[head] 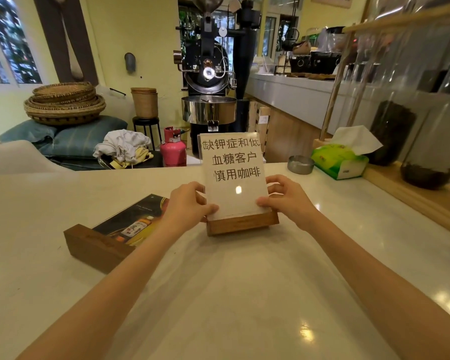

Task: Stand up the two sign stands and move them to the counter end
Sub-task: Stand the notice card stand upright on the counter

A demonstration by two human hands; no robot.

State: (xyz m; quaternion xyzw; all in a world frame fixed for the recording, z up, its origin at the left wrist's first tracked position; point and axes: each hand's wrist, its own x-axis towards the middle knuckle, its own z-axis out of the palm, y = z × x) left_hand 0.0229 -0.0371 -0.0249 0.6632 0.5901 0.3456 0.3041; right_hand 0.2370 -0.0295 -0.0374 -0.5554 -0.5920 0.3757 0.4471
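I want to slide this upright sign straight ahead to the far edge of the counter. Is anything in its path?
Nothing visible blocks it: the counter beyond the white sign stand looks bare up to its far edge. The metal ashtray and tissue pack sit off to the right, and the lying sign stand is on the left.

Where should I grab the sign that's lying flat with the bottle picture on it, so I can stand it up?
Grip the flat sign stand with the bottle picture by its dark wooden base, coming from the near left side. The clear panel lies flat on the white counter; the chunky block sticks up.
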